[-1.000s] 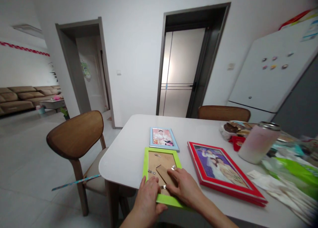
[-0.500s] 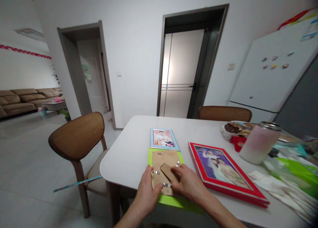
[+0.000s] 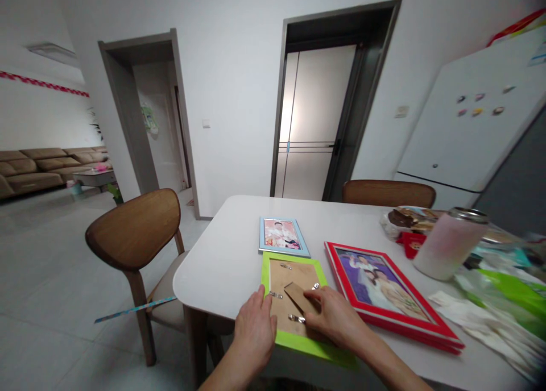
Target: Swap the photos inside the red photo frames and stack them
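A lime-green photo frame (image 3: 294, 341) lies face down at the table's near edge, its lower part jutting past it. Its brown backing board (image 3: 284, 274) carries several metal clips and a brown stand flap (image 3: 301, 299). Along the frame's left side, my left hand (image 3: 257, 325) grips the border, fingers close together. My right hand (image 3: 335, 317) is closed over the right part of the back, its fingertips at the stand flap and beside the right and lower clips. Whatever is under the right palm is hidden.
Beyond the green frame lies a light-blue photo frame (image 3: 284, 251). To the right are stacked red photo frames (image 3: 347, 291), a pink-white bottle (image 3: 450, 246), white cloth (image 3: 473, 323) and plastic bags (image 3: 512, 294). One wooden chair (image 3: 136, 232) stands left, another (image 3: 388, 194) behind the table.
The green frame has shifted slightly to the right, turning a little, with both hands on it. My left thumb has drawn back from the lower clip.
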Tool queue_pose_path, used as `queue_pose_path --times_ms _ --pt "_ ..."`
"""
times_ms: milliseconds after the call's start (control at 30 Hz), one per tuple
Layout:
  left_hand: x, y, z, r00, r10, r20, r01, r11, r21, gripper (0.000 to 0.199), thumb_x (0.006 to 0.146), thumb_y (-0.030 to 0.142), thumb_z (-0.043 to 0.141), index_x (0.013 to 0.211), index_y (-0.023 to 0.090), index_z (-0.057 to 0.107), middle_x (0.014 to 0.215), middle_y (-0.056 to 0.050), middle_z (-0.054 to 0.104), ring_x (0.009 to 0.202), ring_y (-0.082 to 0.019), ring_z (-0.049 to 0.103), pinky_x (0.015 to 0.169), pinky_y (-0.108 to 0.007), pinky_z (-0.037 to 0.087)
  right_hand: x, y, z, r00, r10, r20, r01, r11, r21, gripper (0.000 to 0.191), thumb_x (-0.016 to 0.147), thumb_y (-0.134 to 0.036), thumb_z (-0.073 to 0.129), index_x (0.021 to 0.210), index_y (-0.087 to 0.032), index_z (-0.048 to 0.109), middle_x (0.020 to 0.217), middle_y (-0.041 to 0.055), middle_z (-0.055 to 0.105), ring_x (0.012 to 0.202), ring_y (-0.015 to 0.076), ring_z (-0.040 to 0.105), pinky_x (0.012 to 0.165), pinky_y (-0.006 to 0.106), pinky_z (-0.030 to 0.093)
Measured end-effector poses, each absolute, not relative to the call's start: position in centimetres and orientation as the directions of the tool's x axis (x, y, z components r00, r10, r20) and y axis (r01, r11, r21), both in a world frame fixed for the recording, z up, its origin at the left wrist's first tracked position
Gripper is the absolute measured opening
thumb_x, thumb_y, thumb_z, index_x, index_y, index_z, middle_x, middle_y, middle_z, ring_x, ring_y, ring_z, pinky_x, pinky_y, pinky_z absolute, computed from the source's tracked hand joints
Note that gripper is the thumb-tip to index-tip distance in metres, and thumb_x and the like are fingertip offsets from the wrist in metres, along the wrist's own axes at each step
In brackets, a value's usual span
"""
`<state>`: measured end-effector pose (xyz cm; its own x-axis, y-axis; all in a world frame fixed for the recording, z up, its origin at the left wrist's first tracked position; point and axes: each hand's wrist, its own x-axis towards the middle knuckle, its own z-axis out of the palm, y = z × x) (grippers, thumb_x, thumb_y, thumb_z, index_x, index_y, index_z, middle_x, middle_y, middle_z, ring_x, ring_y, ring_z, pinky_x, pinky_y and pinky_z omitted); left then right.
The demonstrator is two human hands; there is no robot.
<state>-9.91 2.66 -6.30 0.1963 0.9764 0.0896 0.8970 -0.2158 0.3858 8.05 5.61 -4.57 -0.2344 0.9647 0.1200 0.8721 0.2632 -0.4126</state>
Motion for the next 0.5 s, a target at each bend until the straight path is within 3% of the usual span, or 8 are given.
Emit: queue_pose_path --times_ms 267,500 --pt "-9.4 3.6 -5.6 0.229 0.958 0.171 0.951 -0.258 0.172 0.037 0.074 0.015 0.036 0.107 0.02 0.05 0.109 -0.008 0.051 0.091 -0.025 0.048 0.081 -0.042 0.035 7.8 5.4 -4.2 -0.211 0.969 0.125 0.885 0.244 -0.397 0.03 0.059 -0.023 0.049 0.085 -0.016 0.063 0.084 0.0094 0.059 0.075 0.0183 0.054 0.065 0.025 0.039" --pt "-9.4 3.4 -6.0 0.199 0.966 0.167 0.946 -0.234 0.225 0.05 0.07 0.011 0.039 0.118 0.023 0.04 0.113 -0.007 0.046 0.098 -0.025 0.043 0.085 -0.04 0.031 8.0 6.0 -2.4 -0.187 0.975 0.123 0.941 0.214 -0.263 0.027 0.059 -0.026 0.052 0.082 -0.018 0.062 0.086 0.0089 0.057 0.066 0.0161 0.052 0.055 0.024 0.035"
